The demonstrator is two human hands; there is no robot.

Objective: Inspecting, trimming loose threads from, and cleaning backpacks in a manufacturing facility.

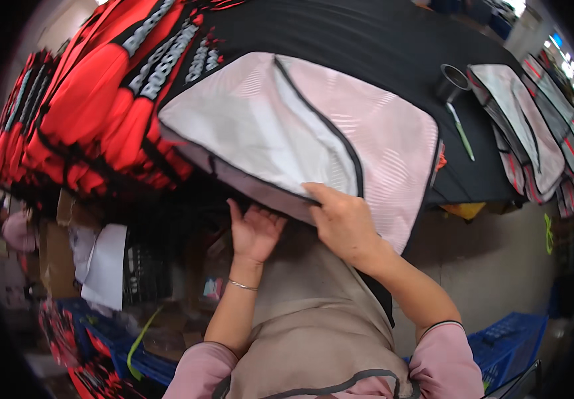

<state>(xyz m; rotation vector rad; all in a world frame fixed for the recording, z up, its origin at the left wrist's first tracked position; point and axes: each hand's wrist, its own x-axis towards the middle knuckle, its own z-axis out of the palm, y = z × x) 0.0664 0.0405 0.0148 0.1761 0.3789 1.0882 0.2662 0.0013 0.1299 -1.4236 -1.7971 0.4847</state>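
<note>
A pale pink and white fabric bag with black piping lies in front of me, its long curved opening showing a white lining. My right hand is closed on the near edge of that opening, the index finger lying over the lining. Part of its grip is hidden behind the fingers. Below the bag's near side, my left hand is palm up with the thumb spread away. Its fingertips are close to the bag's lower edge, and nothing is held in it.
A black-covered table supports the bag. Piled red bags with black straps stand at left. To the right are a dark cup, a green-and-white pen-like tool and stacked grey-pink bags. Blue crates sit low beside me.
</note>
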